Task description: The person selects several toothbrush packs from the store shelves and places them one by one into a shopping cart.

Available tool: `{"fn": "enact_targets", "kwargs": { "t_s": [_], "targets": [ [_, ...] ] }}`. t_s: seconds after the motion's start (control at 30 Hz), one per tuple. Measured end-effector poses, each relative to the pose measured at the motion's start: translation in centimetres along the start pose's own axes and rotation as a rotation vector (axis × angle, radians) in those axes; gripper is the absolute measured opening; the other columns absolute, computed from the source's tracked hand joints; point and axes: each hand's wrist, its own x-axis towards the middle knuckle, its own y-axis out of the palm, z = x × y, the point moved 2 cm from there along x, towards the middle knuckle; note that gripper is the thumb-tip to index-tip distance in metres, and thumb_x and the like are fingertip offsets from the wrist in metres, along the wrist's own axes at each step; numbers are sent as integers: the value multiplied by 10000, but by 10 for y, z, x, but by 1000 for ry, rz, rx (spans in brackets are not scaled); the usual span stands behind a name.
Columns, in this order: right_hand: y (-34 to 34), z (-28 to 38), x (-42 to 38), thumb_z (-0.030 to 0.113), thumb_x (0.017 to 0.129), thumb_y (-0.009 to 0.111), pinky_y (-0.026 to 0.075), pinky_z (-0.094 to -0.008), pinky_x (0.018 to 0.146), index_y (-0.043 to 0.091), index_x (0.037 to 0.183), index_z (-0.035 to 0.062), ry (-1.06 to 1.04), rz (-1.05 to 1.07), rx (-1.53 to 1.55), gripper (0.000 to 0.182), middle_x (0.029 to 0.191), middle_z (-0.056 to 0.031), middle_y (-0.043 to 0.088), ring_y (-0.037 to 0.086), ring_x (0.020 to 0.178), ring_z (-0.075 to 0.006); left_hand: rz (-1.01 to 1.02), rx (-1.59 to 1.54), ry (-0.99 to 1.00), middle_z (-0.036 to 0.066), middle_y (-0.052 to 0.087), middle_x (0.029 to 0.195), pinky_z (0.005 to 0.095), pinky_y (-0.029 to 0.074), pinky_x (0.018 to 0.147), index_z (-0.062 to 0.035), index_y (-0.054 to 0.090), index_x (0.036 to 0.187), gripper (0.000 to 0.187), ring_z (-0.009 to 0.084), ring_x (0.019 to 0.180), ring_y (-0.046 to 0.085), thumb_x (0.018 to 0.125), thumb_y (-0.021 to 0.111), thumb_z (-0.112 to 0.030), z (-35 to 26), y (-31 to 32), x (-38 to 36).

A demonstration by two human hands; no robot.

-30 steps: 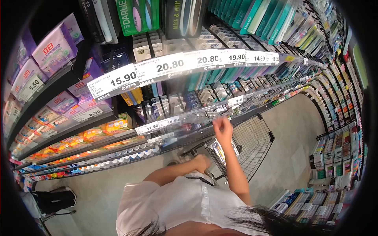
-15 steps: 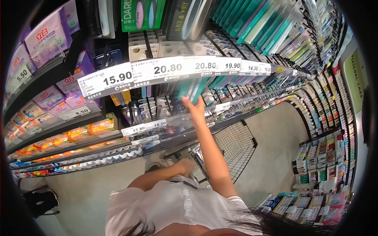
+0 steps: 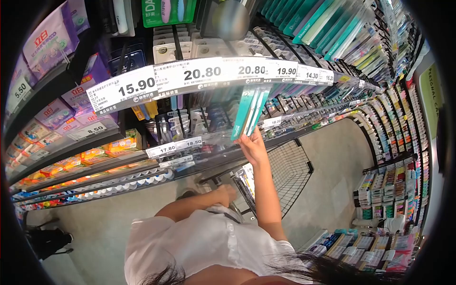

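Observation:
A teal and white toothbrush pack [image 3: 246, 116] is pinched at its lower end by my right hand [image 3: 253, 147], in front of the shelf below the price tags. Lower down, my left hand [image 3: 225, 195] is closed at the handle of the shopping cart [image 3: 287, 178]; its fingers are partly hidden. More teal packs [image 3: 327, 21] of similar look hang on the upper rack to the right. A strip of price tags [image 3: 202, 72] runs along the shelf edge just above the held pack.
Purple packages [image 3: 50, 35] and orange boxes [image 3: 121, 142] fill the shelves at left. The aisle floor [image 3: 327, 142] lies beyond the cart. Stocked shelves [image 3: 387, 190] line the right side. Another person's dark-clothed leg [image 3: 47, 240] shows at lower left.
My right hand has drawn the toothbrush pack down and right, away from the shelf edge, so more of it shows. My left hand stays by the cart handle.

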Motion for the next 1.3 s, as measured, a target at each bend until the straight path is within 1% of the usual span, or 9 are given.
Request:
{"fn": "enact_targets", "kwargs": {
  "t_s": [0.17,0.37,0.5,0.57,0.83,0.87,0.97,1.2,1.3],
  "targets": [
    [-37,-23,-40,68,800,663,466,-286,772,376,1297,46,82,-60,-60,575,1098,-37,571,557,942,-126,-212,7,98,132,658,802,408,513,677,-77,690,734,218,308,797,638,556,671,-202,6,14,3],
    [-113,-48,-157,42,783,667,436,-291,839,406,1277,69,120,-423,3,559,1132,-30,553,528,1021,-136,-143,23,94,141,640,674,405,506,583,-76,677,662,226,311,666,638,501,675,-235,5,9,5],
    [-170,-55,-238,52,799,655,442,-298,813,421,1222,110,77,-781,29,487,1086,-5,556,538,965,-138,-40,48,89,144,642,692,405,506,610,-89,685,703,247,308,686,640,510,678,-243,-1,0,5],
    [-195,-53,-270,83,835,623,426,-287,698,427,1175,146,101,-927,-5,398,986,20,552,522,842,-98,-39,50,75,131,648,709,401,508,636,-97,687,738,224,297,714,642,550,665,-217,-3,2,6],
    [-349,-120,-350,143,858,613,429,-314,746,410,1203,154,370,-1363,51,400,1069,7,520,495,910,-114,146,-41,-12,118,612,628,427,496,589,-102,617,705,177,307,651,625,590,651,-232,-3,-2,22],
    [-369,-133,-353,168,861,607,416,-373,801,443,1158,143,367,-1352,31,340,1090,-21,532,496,969,-161,177,-31,-9,110,609,624,426,494,580,-106,614,715,193,299,638,621,585,652,-243,-2,-1,26],
    [-426,-166,-351,166,856,619,430,-311,750,492,1157,147,434,-1488,100,328,986,9,562,504,859,-113,118,-39,34,83,602,618,413,487,562,-117,604,741,230,273,601,608,574,658,-266,2,6,26],
    [-540,-225,-307,188,852,624,389,-283,697,565,1018,174,373,-1435,222,177,907,41,582,492,803,-99,97,-61,17,21,538,540,351,450,501,-139,511,615,238,213,530,566,482,669,-255,2,7,30],
    [-575,-240,-293,197,862,607,351,-430,894,543,1123,139,458,-1349,146,275,1085,-2,581,484,1041,-163,124,-54,-8,14,533,534,340,443,487,-142,507,608,235,202,513,554,480,669,-256,3,11,31]
  ]
}}
